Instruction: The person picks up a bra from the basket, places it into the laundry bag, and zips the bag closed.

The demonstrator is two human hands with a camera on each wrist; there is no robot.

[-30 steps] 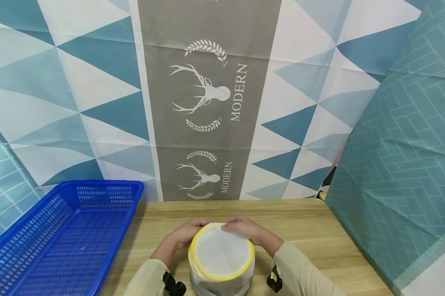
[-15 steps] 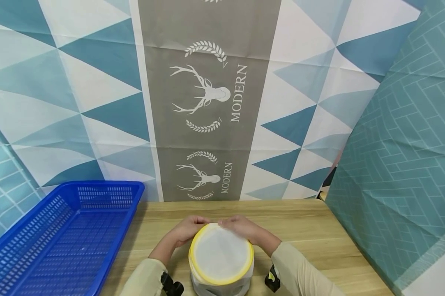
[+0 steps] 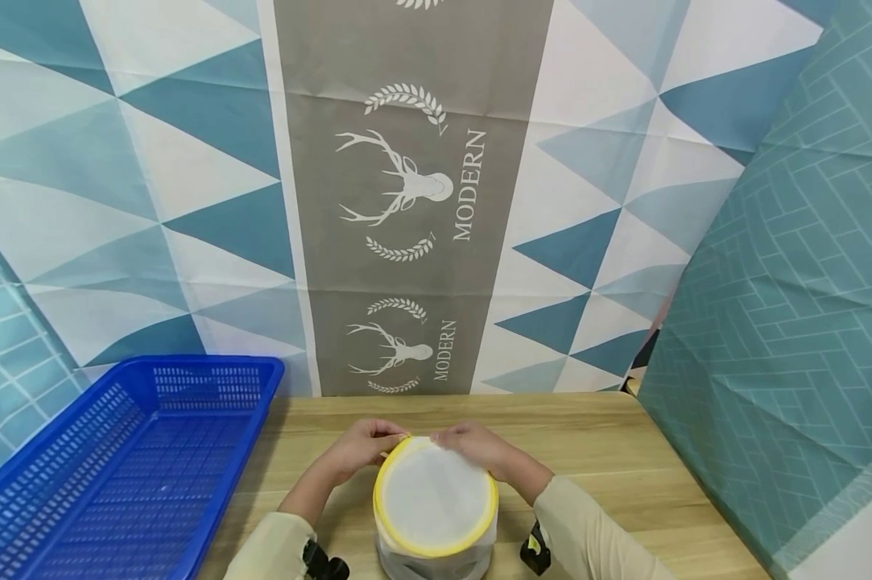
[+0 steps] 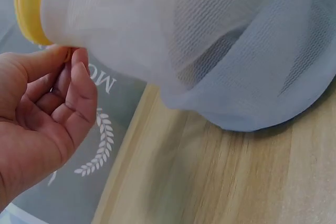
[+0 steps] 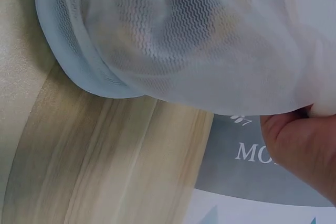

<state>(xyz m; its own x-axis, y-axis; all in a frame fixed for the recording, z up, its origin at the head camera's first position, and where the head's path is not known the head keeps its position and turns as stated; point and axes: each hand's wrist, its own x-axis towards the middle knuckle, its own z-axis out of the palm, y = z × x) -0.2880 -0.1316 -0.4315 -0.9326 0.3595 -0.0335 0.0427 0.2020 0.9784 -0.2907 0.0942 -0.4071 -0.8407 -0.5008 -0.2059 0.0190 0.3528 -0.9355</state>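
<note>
A white mesh laundry bag point(image 3: 436, 495), round and drum-shaped with a yellow-trimmed top, stands on the wooden table in the head view. At its far left rim, my left hand point(image 3: 363, 447) pinches a small orange tab, seemingly the zipper pull point(image 4: 68, 54), between thumb and forefinger. My right hand point(image 3: 482, 451) grips the far right of the rim, its thumb on the top; most of its fingers are hidden behind the mesh. In the left wrist view the yellow trim point(image 4: 29, 9) lies just above the left fingertips. Through the mesh point(image 5: 173, 19), the contents cannot be made out.
A blue plastic basket point(image 3: 258, 419) with perforated walls stands to the left. Patterned cloth point(image 3: 399, 185) hangs behind the wooden table point(image 3: 580, 451), and a teal cloth point(image 3: 791, 322) borders its right side.
My left hand and forearm have shifted slightly left, with the pinch staying at the rim. The bag's top has tipped a little; the right hand stays nearly where it was.
</note>
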